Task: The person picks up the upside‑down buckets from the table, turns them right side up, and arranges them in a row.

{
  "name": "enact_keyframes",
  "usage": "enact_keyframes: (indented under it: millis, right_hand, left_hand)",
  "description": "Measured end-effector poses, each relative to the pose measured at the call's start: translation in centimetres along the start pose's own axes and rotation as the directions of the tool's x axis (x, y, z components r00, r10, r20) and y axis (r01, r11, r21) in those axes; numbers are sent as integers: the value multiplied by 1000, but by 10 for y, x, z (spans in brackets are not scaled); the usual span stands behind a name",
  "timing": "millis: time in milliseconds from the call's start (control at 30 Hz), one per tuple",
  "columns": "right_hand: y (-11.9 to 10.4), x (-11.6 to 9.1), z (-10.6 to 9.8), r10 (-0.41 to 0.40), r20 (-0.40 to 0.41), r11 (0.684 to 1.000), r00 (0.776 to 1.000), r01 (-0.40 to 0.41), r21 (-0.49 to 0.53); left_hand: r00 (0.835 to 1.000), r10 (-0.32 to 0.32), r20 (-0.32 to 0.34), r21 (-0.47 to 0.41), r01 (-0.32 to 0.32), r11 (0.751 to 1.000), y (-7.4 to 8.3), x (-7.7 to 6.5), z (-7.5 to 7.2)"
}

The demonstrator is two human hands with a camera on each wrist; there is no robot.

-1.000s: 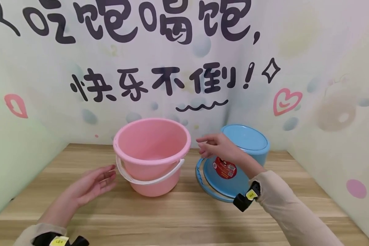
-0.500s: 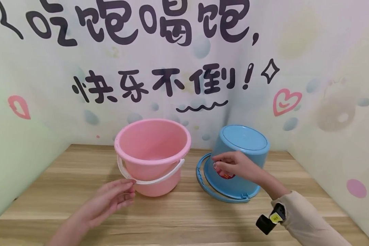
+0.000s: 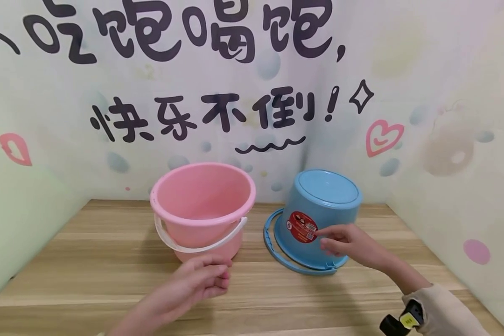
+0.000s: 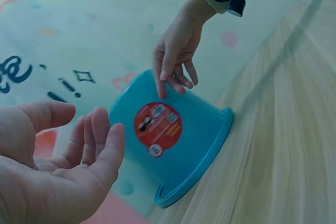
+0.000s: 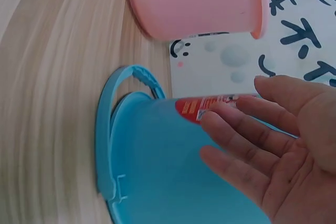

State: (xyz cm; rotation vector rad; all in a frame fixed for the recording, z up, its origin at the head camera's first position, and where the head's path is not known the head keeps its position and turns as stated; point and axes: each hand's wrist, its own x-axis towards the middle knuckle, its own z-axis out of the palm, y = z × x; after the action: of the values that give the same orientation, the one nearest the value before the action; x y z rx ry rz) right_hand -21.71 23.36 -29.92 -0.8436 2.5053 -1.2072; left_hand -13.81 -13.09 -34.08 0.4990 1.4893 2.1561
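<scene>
A pink bucket stands upright on the table, its white handle hanging down in front. To its right a blue bucket sits upside down, with a round red label on its side and its blue handle lying on the table. My left hand is in front of the pink bucket's base, fingers loosely bent and holding nothing. In the right wrist view my right hand is close to the blue bucket's wall, palm towards it, with relaxed fingers and nothing in them.
The wooden table runs back to a printed cloth backdrop with large black characters. A pale wall borders the left side and another panel the right.
My left hand has moved right, from beside the pink bucket to in front of it. My right hand has come down and right, from between the buckets to the blue bucket's front.
</scene>
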Motion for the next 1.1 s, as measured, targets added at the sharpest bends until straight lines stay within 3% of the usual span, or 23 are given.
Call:
enact_keyframes:
  millis: [267, 533, 800, 1100]
  right_hand:
    - [13, -17, -6, 66, 4, 998, 998, -66, -22]
    - [36, -28, -14, 120, 32, 993, 992, -119, -21]
    - [51, -38, -23, 178, 23, 984, 984, -178, 5]
    - [68, -39, -32, 249, -20, 968, 968, -249, -12]
  left_hand:
    - [996, -86, 7, -6, 86, 996, -11, 41, 32]
    - [992, -126, -7, 8, 126, 992, -26, 80, 48]
    - [985, -148, -89, 30, 151, 988, -31, 114, 50]
    - [969, -160, -188, 97, 181, 979, -40, 141, 48]
